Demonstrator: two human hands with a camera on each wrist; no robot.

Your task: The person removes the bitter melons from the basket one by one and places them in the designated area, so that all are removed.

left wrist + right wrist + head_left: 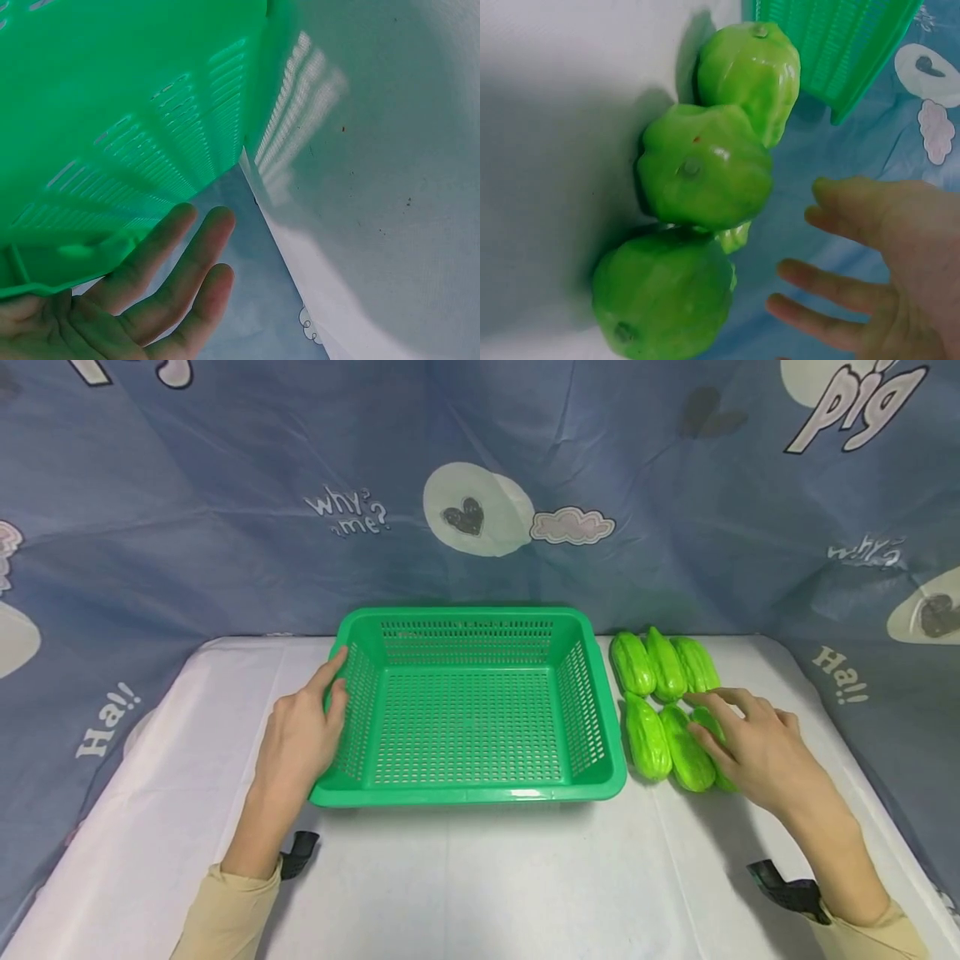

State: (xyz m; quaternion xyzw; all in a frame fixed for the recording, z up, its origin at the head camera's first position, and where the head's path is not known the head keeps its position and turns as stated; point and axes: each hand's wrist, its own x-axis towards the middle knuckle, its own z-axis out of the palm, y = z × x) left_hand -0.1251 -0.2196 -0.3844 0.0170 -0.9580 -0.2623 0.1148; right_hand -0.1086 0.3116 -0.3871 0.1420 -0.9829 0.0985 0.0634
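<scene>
A green plastic basket (pixel 465 727) with slotted walls stands on the white table. At its left rim is my left hand (pixel 300 731), with index finger and thumb at the edge. In the left wrist view three fingers (pixel 180 274) stretch out loosely beyond the basket wall (pixel 150 135); the thumb is hidden there. Right of the basket lie several glossy, bright green, ridged fruits (pixel 648 739) in two rows. Over the front row's right end hovers my right hand (pixel 757 747), fingers spread and slightly bent, partly hiding a fruit (pixel 707 722). In the right wrist view a gap separates it from the fruits (pixel 705 165).
A blue printed cloth (pixel 262 485) hangs behind the table and down its sides. White cloth (pixel 480 877) covers the tabletop. Dark wrist-worn devices (pixel 787 893) sit below both hands.
</scene>
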